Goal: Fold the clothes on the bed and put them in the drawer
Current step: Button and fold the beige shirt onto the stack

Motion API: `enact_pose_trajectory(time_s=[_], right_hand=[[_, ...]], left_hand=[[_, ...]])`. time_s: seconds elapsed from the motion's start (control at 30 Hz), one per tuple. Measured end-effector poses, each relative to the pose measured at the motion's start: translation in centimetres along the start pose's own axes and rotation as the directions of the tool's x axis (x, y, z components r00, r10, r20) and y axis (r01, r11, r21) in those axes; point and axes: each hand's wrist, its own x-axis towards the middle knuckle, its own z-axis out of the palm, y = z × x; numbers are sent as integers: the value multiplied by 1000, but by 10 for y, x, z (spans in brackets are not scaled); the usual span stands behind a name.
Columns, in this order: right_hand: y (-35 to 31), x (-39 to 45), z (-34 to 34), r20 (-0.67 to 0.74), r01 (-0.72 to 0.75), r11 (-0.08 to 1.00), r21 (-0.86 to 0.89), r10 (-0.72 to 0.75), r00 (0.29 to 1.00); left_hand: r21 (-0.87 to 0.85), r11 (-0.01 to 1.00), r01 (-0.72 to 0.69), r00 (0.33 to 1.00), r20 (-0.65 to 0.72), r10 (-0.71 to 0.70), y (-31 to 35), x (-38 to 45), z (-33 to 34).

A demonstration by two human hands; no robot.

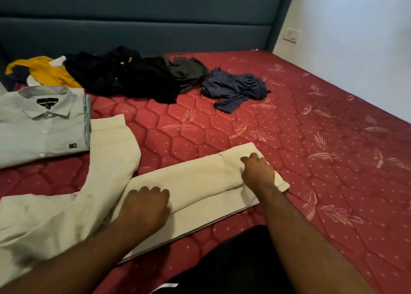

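Cream trousers (195, 182) lie on the bed (311, 138), near edge, in front of the person. One leg runs flat along a long axis from lower left to upper right, hem end pointing right and away, toward the wall side. The other leg (113, 151) bends off at the left, axis running up toward the headboard (155, 27), its hem end near the folded shirt. Waist part spreads to the lower left, partly out of view.

Left hand (146, 204) presses on the flat leg around its middle, palm down, fingers (155, 191) curled slightly at the tips against the cloth; no pinch visible. Right hand (258, 171) sits on the hem end of the same leg, fingers bent down onto the fabric; whether they pinch a fold, cannot tell. Hands are well apart along the leg's axis.

Folded light grey shirt (42, 124) lies at left, collar pointing toward the headboard, just beside the bent leg, its right edge touching or overlapping it.

Unfolded pile near the headboard: yellow top (44, 71) at far left, black clothes (133, 78) in the middle, grey piece (189, 71) touching them on the right, blue garment (235, 87) just beside that, lying apart from the trousers.

Bed surface is a red quilted mattress. Wall switch (291, 34) on the white wall at right.
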Motion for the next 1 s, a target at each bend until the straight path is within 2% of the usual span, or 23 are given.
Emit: enact_pose_trajectory(time_s=[0.07, 0.13, 0.2, 0.27, 0.3, 0.37, 0.43, 0.47, 0.5, 0.57, 0.6, 0.63, 0.7, 0.73, 0.77, 0.8, 0.83, 0.87, 0.9, 0.93, 1.0], right_hand=[[2, 15, -1, -122, 7, 998, 62, 0, 993], [-8, 32, 6, -201, 171, 969, 179, -134, 970], [-24, 43, 25, -138, 341, 887, 311, -313, 940], [-25, 51, 57, 44, 344, 876, 337, -380, 924], [-15, 56, 69, 103, 275, 912, 305, -319, 942], [12, 76, 83, 146, 27, 962, 272, -69, 987], [22, 91, 79, 212, -209, 947, 245, 158, 964], [16, 94, 76, 173, -209, 960, 188, 177, 969], [6, 93, 75, 98, -116, 983, 143, 102, 990], [-12, 87, 79, 40, 167, 975, 148, -175, 984], [-18, 83, 81, 79, 213, 960, 180, -230, 970], [-17, 84, 82, 123, 153, 967, 202, -180, 976], [-27, 82, 71, 156, -106, 964, 245, 68, 985], [-39, 77, 65, 132, -162, 946, 279, 130, 983], [-65, 64, 56, 69, -118, 934, 338, 100, 993], [-91, 49, 48, -21, -2, 908, 419, 11, 1000], [-117, 33, 40, -81, 135, 849, 511, -108, 991], [-152, 15, 32, -114, 243, 749, 616, -220, 969], [-177, 1, 24, -79, 244, 643, 726, -275, 958], [-207, -12, 15, -10, 174, 516, 839, -306, 952], [-253, -24, 5, 222, -159, 232, 960, -279, 934]], left_hand=[[-65, 997, -50, 996, 70, 54, 22, 44, 1], [-95, 989, -111, 980, 154, 124, 42, 83, 4], [-133, 983, -123, 969, 197, 148, 51, 112, 24], [-223, 973, -61, 962, 247, 116, 51, 122, 53], [-248, 968, -42, 967, 233, 102, 50, 118, 66], [-267, 963, -37, 984, 161, 82, 48, 113, 84], [-287, 957, -53, 988, 125, 92, 48, 111, 88], [-283, 958, -49, 988, 124, 88, 49, 111, 89], [-273, 961, -48, 990, 117, 82, 49, 111, 91], [-268, 962, -48, 986, 140, 89, 49, 113, 91], [-259, 965, -48, 982, 166, 93, 48, 112, 89], [-256, 965, -49, 975, 195, 102, 49, 113, 87], [-303, 953, -18, 966, 239, 94, 47, 110, 70], [-342, 940, 5, 971, 227, 78, 45, 106, 60], [-382, 924, 26, 986, 160, 39, 32, 92, 46], [-430, 903, 22, 1000, 14, -18, 19, 76, 33], [-487, 874, 2, 984, -156, -89, 2, 55, 21], [-529, 849, -12, 934, -310, -180, -27, 21, 8], [-573, 820, 0, 882, -386, -269, -52, -9, 1], [-589, 805, 73, 835, -405, -372, -84, -45, -3], [-564, 755, 335, 767, -303, -566, -137, -95, -2]])
